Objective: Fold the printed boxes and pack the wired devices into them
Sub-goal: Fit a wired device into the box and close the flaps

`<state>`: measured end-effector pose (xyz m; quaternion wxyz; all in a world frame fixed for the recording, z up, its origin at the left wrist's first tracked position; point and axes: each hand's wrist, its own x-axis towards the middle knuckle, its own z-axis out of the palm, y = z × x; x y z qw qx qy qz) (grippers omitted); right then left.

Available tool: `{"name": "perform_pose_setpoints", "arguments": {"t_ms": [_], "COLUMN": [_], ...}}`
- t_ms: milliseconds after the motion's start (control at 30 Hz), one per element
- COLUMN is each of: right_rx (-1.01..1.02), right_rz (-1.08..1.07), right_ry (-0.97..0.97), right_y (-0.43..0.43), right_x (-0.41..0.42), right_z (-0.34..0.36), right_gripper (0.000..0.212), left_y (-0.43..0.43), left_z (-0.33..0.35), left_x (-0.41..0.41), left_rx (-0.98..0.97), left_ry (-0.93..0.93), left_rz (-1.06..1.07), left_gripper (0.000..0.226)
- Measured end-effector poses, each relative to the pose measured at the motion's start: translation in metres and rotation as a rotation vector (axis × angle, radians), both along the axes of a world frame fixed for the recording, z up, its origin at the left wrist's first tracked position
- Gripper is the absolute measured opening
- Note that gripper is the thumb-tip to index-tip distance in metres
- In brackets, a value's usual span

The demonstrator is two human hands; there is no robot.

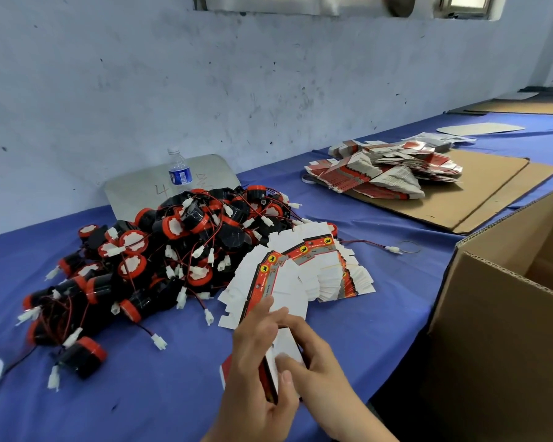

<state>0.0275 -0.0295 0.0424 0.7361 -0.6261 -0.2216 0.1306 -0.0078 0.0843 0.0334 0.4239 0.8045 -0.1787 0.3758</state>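
Just beyond the grip, a heap of black-and-red round wired devices (160,260) sprawls on the blue worktop (348,218): tangly, probably light. Left hand (256,371) and right hand (313,362) pinch one flat printed card box (281,349); thin, bendy, best held by edges.

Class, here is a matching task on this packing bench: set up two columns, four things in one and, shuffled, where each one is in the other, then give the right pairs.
Things:
1. water bottle
2. pile of wired devices
3. single printed box
4. large open carton

Places:
A. held between the left hand and the right hand
B. at the right edge of the view
C. upright at the wall, behind the pile
D. heaped on the blue table cover, left of the fanned flat boxes

Pairs: 1-C, 2-D, 3-A, 4-B
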Motion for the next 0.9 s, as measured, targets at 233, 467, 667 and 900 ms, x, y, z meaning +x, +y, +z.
{"name": "perform_pose_setpoints", "arguments": {"t_ms": [233,467,667,900], "right_rx": [0.220,0.073,-0.029,-0.935], "right_rz": [-0.012,0.067,-0.192,-0.353], "right_ry": [0.196,0.436,-0.128,-1.330], "right_y": [-0.003,-0.005,-0.019,0.004], "right_x": [0.000,0.000,-0.011,0.001], "right_z": [-0.004,0.000,0.011,-0.005], "right_gripper": [0.057,0.077,0.058,0.077], "left_y": [-0.001,-0.012,0.161,0.228], "left_z": [-0.011,-0.006,-0.009,-0.037], "left_x": [0.000,-0.007,-0.002,-0.012], "left_rx": [-0.005,-0.146,0.179,0.056], "left_ry": [-0.048,0.320,0.342,0.690], "left_rz": [0.018,0.066,0.832,1.066], "left_gripper": [0.057,0.068,0.062,0.044]}}
